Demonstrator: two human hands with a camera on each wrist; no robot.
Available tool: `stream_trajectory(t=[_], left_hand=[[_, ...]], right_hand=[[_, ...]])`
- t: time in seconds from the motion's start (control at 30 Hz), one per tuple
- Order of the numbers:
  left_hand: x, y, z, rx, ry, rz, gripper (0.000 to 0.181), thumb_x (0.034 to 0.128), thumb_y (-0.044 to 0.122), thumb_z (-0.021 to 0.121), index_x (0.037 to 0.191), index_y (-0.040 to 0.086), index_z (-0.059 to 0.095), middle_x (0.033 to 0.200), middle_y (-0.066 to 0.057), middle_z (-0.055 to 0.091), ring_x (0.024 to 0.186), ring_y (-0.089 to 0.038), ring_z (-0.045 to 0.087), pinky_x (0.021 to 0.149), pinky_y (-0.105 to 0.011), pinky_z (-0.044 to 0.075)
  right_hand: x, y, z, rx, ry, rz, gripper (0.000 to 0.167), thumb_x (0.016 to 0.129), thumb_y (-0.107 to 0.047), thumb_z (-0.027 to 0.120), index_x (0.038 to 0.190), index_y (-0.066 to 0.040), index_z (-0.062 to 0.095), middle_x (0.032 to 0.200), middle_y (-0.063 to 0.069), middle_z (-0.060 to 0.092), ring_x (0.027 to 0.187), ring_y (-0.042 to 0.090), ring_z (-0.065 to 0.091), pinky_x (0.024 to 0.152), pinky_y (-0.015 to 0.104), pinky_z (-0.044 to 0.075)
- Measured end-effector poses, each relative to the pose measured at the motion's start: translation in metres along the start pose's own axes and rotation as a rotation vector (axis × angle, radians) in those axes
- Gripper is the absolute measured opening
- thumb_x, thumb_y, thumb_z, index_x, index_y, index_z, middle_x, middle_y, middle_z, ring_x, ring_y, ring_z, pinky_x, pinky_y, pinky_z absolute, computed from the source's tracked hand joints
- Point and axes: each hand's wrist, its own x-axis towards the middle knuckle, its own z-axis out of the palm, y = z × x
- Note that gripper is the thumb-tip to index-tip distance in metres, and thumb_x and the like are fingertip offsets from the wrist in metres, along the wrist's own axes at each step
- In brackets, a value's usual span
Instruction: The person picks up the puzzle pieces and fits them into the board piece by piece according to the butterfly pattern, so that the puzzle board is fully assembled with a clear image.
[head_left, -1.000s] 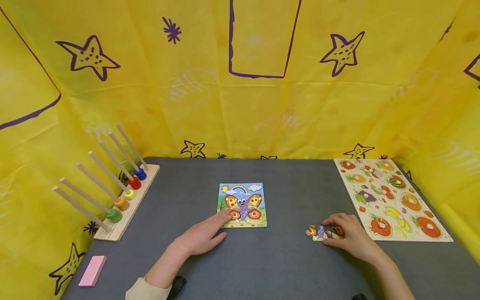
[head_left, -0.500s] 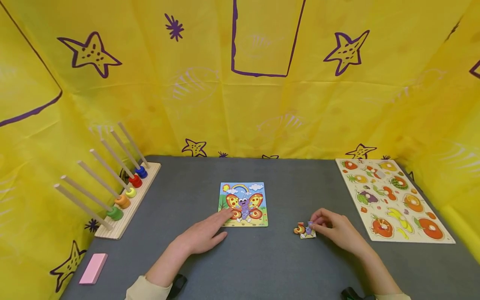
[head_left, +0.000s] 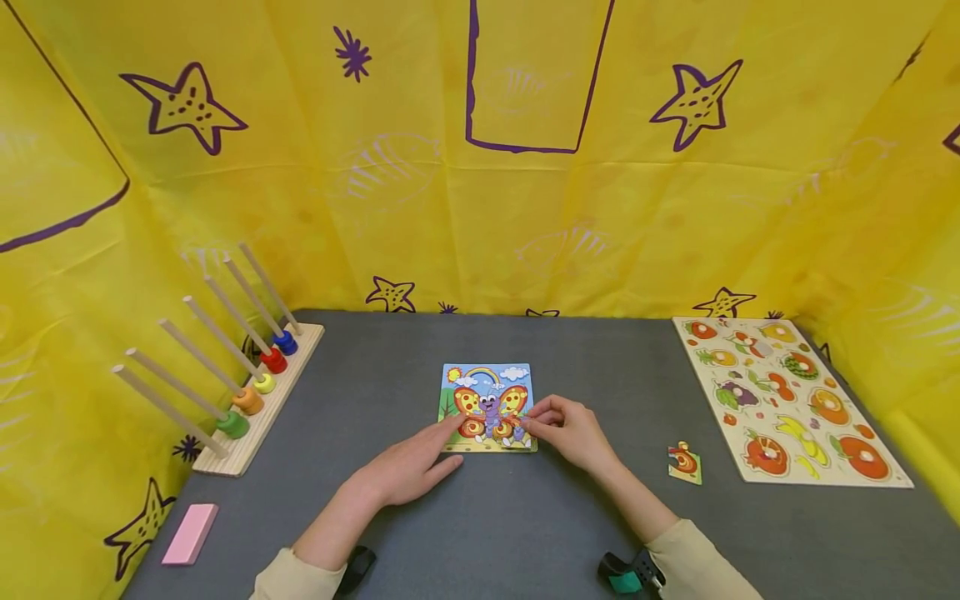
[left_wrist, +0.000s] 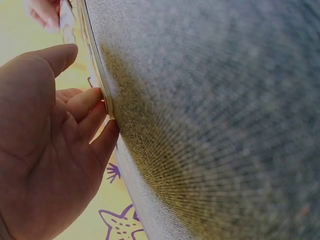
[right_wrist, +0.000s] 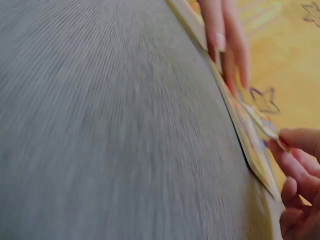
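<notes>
In the head view, a square butterfly puzzle board [head_left: 480, 379] lies mid-table. My left hand [head_left: 405, 467] rests at its lower left edge with the fingers stretched out; the left wrist view has these fingertips touching the edge. Between thumb and fingers my right hand [head_left: 570, 433] pinches a jigsaw puzzle piece [right_wrist: 262, 125], held tilted over the board's lower right in the right wrist view. Fingertips hide part of that piece. A second puzzle piece [head_left: 685, 464], with an orange wing pattern, lies on the table to the right.
A wooden fruit puzzle board [head_left: 757, 400] lies at the right. At the left stands a peg stacker [head_left: 240, 425] with coloured rings and upright rods. A pink block [head_left: 190, 534] lies at the front left. Yellow cloth [head_left: 480, 225] walls off the back and sides.
My right hand has moved left to the butterfly board, carrying one puzzle piece from the right side of the table. The orange wing piece has come into full view. My left hand has stayed put.
</notes>
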Motion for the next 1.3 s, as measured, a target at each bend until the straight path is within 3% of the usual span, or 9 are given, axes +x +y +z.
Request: stream_trajectory(t=[0.13, 0.3, 0.53, 0.67, 1.07, 1.3], left_hand=[[0.0, -0.001, 0.0, 0.003, 0.004, 0.015, 0.062, 0.1019, 0.035, 0.051, 0.155, 0.015, 0.027, 0.155, -0.009, 0.034, 0.14, -0.026, 0.034, 0.109, -0.049, 0.034], [0.0, -0.001, -0.001, 0.002, 0.009, 0.087, 0.057, 0.1024, 0.029, 0.051, 0.154, 0.012, 0.032, 0.156, -0.006, 0.033, 0.142, -0.025, 0.031, 0.111, -0.047, 0.03], [-0.001, -0.003, 0.001, 0.068, 0.018, 0.153, 0.054, 0.1019, 0.029, 0.052, 0.151, 0.012, 0.038, 0.157, -0.007, 0.03, 0.143, -0.028, 0.029, 0.11, -0.049, 0.032], [-0.002, -0.002, 0.001, 0.092, 0.043, 0.173, 0.052, 0.1015, 0.027, 0.052, 0.149, 0.01, 0.041, 0.156, -0.01, 0.033, 0.141, -0.03, 0.032, 0.108, -0.05, 0.034], [-0.003, 0.007, 0.0, 0.174, 0.07, 0.164, 0.049, 0.1008, 0.026, 0.054, 0.146, 0.008, 0.046, 0.153, -0.011, 0.037, 0.139, -0.029, 0.037, 0.105, -0.049, 0.038], [-0.001, 0.006, 0.001, 0.189, 0.079, 0.161, 0.048, 0.1011, 0.027, 0.053, 0.145, 0.009, 0.047, 0.151, -0.01, 0.04, 0.137, -0.029, 0.038, 0.104, -0.05, 0.039]], right_hand=[[0.01, -0.008, 0.019, 0.002, 0.025, -0.031, 0.015, 0.083, -0.024, 0.079, 0.086, -0.013, 0.07, 0.073, -0.007, 0.071, 0.064, 0.007, 0.061, 0.057, 0.024, 0.044], [0.018, -0.013, 0.033, -0.056, 0.034, -0.06, 0.013, 0.082, -0.023, 0.08, 0.084, -0.015, 0.071, 0.071, -0.01, 0.068, 0.067, 0.006, 0.06, 0.061, 0.025, 0.043], [0.022, -0.013, 0.039, -0.177, 0.063, -0.178, 0.012, 0.081, -0.02, 0.081, 0.079, -0.015, 0.07, 0.068, -0.01, 0.061, 0.07, 0.013, 0.051, 0.065, 0.03, 0.037], [0.022, -0.013, 0.038, -0.202, 0.059, -0.183, 0.012, 0.08, -0.021, 0.081, 0.078, -0.017, 0.07, 0.069, -0.012, 0.06, 0.071, 0.013, 0.051, 0.065, 0.029, 0.038], [0.023, -0.011, 0.041, -0.25, 0.061, -0.163, 0.015, 0.079, -0.025, 0.082, 0.08, -0.019, 0.069, 0.069, -0.014, 0.056, 0.072, 0.009, 0.05, 0.062, 0.028, 0.039], [0.023, -0.011, 0.04, -0.262, 0.051, -0.214, 0.015, 0.08, -0.024, 0.082, 0.076, -0.021, 0.068, 0.068, -0.014, 0.055, 0.07, 0.011, 0.05, 0.059, 0.026, 0.038]])
